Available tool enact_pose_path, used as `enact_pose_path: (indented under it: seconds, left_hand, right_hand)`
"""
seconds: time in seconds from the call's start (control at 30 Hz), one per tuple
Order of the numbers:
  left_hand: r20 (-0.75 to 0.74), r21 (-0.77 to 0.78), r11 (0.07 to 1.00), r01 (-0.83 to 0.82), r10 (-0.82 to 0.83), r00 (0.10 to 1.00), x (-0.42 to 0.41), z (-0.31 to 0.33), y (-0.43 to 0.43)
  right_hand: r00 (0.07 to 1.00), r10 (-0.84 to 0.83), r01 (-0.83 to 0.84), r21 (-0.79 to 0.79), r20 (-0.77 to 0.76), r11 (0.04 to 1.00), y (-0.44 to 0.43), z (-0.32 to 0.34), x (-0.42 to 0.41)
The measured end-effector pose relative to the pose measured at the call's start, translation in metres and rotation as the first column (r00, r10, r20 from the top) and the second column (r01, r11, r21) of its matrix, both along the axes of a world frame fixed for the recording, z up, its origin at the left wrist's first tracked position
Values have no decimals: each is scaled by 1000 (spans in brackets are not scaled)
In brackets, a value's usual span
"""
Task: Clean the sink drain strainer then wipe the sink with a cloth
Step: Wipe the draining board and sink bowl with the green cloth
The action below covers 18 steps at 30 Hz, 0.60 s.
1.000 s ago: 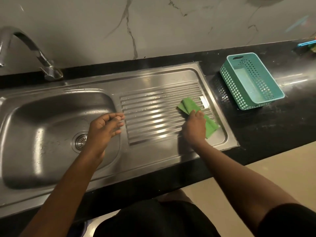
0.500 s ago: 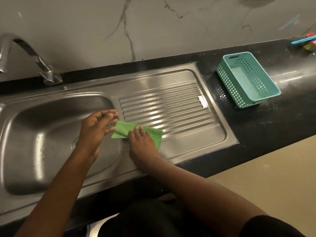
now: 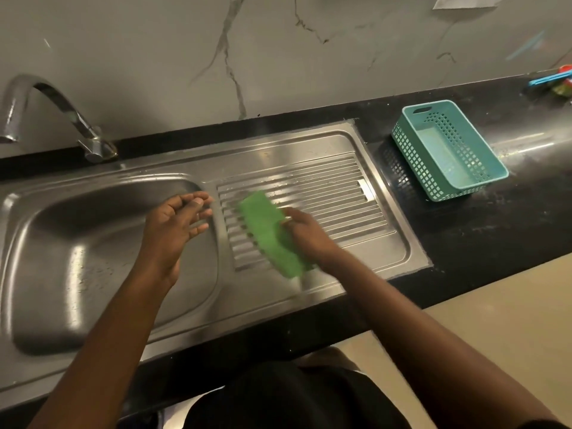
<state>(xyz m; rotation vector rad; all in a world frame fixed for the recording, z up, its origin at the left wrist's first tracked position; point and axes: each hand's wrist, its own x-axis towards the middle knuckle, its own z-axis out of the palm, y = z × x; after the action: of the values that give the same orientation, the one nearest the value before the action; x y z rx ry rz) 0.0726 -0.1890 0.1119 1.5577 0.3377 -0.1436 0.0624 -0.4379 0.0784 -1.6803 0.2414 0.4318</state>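
The steel sink has a basin on the left and a ribbed drainboard on the right. My right hand grips a green cloth and drags it over the left half of the drainboard; the cloth is blurred by motion. My left hand hovers over the basin's right rim with loosely spread fingers and holds nothing. My left hand and forearm hide the drain strainer.
A curved steel faucet stands at the sink's back left. A teal plastic basket sits on the black counter right of the drainboard. Small colourful items lie at the far right by the marble wall.
My right hand swept the cloth from the drainboard's right end to the basin rim, then back onto the ribs. My left hand stayed over the basin's edge.
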Motion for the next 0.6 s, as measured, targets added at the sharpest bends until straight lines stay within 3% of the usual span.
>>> enact_pose_path:
  seconds: [0.1,0.2,0.3,0.37,0.43,0.5,0.6]
  left_hand:
    - [-5,6,1000,3,-3,1000,-3,-4,-1]
    - [-30,3,1000,-8,8,1000,-6,-10,-5]
    - [-50,1,1000,-8,8,999,-8,-15,-8]
    - [-58,8,1000,-3,4,998,-9,-19,-8]
    - [-67,18,1000,1,1,998,-10,-23,-7]
    - [-76,26,1000,2,0,997,-11,-26,-5]
    - [-81,30,1000,4,-1,997,-12,-28,-3]
  right_hand:
    - [963,-269,267,-86,-12,960,-67,4,12]
    - [912,-394,399,-451,110,798,-118,-10,14]
    - [932,-299,346,-737,202,580,-142,-31,7]
    - [973,-122,232,-819,198,524,-145,-40,4]
    - [994,60,55,-887,93,459,-143,-52,4]
    - [996,91,-52,-917,-17,396,-136,-62,1]
    - [999,23,-29,-932,-22,360,-117,-71,-4]
